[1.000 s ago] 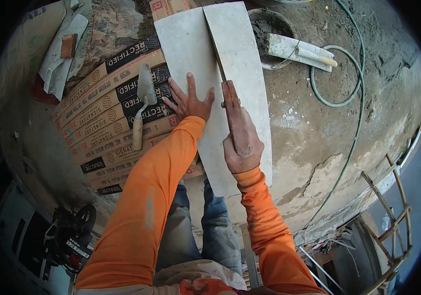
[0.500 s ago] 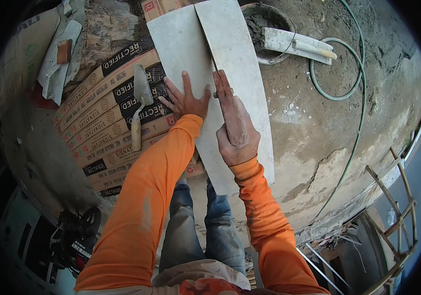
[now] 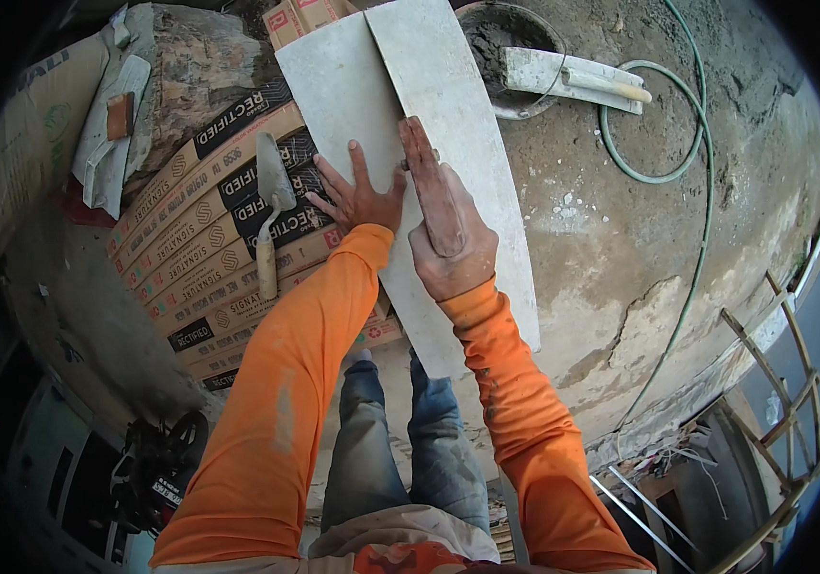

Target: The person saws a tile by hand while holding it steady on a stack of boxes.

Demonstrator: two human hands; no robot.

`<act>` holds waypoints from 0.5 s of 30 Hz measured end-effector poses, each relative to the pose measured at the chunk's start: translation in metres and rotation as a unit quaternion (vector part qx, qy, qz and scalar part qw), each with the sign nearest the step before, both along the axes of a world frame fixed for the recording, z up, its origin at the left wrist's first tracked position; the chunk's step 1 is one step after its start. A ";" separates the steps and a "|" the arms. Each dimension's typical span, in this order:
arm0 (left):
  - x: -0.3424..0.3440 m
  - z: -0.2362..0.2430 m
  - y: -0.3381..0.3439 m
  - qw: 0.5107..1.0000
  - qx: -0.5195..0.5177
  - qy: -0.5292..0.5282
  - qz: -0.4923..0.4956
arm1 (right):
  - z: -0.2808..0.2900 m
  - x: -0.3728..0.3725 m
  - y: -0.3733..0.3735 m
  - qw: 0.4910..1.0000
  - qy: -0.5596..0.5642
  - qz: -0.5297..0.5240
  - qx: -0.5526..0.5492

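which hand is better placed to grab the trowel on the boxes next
Likely the left hand: it is spread open, gripping nothing, and lies nearer the trowel; the right hand, farther off, holds a brown tool.

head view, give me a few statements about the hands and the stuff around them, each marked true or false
1. The left hand rests on the pale board with its fingers spread. True.
2. The right hand is empty. False: it grips a reddish-brown tool.
3. A trowel lies on the cardboard boxes, left of the left hand. True.
4. The green hose lies left of the boxes. False: it lies on the ground, right of the board.
5. Both sleeves are blue. False: they are orange.
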State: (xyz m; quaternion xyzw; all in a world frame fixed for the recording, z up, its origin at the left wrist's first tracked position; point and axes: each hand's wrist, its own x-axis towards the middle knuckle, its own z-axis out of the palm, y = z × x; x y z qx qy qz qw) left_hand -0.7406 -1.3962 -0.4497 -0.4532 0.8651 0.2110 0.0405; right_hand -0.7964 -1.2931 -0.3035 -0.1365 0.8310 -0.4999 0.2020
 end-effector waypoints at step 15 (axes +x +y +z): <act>0.013 -0.029 0.004 0.998 -0.036 -0.053 -0.001 | -0.007 0.003 0.006 0.998 -0.056 0.015 -0.022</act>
